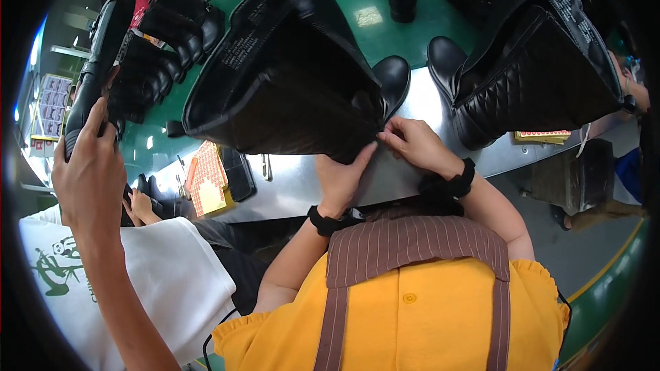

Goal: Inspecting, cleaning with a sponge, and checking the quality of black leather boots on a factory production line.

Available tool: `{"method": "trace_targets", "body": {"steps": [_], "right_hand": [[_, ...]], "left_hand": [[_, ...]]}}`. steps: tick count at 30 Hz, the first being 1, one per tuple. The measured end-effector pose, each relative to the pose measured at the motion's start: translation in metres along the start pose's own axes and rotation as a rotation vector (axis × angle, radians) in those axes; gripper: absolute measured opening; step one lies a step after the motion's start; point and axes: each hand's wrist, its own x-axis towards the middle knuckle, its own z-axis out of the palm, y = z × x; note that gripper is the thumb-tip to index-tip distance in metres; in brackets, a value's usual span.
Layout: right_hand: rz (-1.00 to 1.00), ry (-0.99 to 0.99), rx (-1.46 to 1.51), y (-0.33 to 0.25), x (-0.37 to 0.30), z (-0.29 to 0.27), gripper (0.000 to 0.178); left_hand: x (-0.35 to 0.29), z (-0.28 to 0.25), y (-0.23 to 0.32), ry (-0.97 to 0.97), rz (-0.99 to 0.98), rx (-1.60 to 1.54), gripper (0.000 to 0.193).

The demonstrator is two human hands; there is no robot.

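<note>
A tall black boot (289, 96) stands in front of me, its wide shaft opening turned toward me and its rounded toe pointing away to the right. My left hand (344, 182) is closed at the lower shaft, the thumb pressed on the leather and the other fingers partly hidden behind it. At the same spot, near the ankle, my right hand (416, 145) pinches with thumb and fingertips. What lies in that pinch is too small to make out. To the right stands a second tall black boot (543, 75) with a quilted panel.
A metal table edge (440, 182) runs before me, with a green conveyor surface (357, 0) beyond. Orange-patterned sticker sheets (207, 178) lie left of the boot. A co-worker's hand (89, 165) holds another black boot (103, 55) at far left. More boots (155, 62) line the back left.
</note>
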Motion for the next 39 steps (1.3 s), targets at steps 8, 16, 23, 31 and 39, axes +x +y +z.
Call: {"method": "trace_targets", "body": {"steps": [8,16,23,31,39], "right_hand": [[-0.062,-0.128,0.57,-0.057,-0.005,0.002,0.036],[-0.497,-0.209,0.438,-0.185,-0.041,-0.052,0.038],[-1.134,0.576,-0.406,-0.137,-0.098,-0.064,0.025],[-0.657,1.113,-0.689,-0.125,-0.141,-0.136,0.065],[-0.774,1.039,-0.246,-0.13,-0.125,-0.148,0.041]], "left_hand": [[-0.002,-0.006,-0.015,-0.043,-0.121,0.127,0.037],[-0.003,-0.002,-0.001,-0.043,-0.135,-0.047,0.041],[-0.009,0.007,-0.021,0.036,-0.123,-0.036,0.054],[-0.003,0.028,0.041,0.062,1.087,-0.099,0.047],[0.064,0.13,0.11,-0.209,0.501,-0.09,0.035]]}}
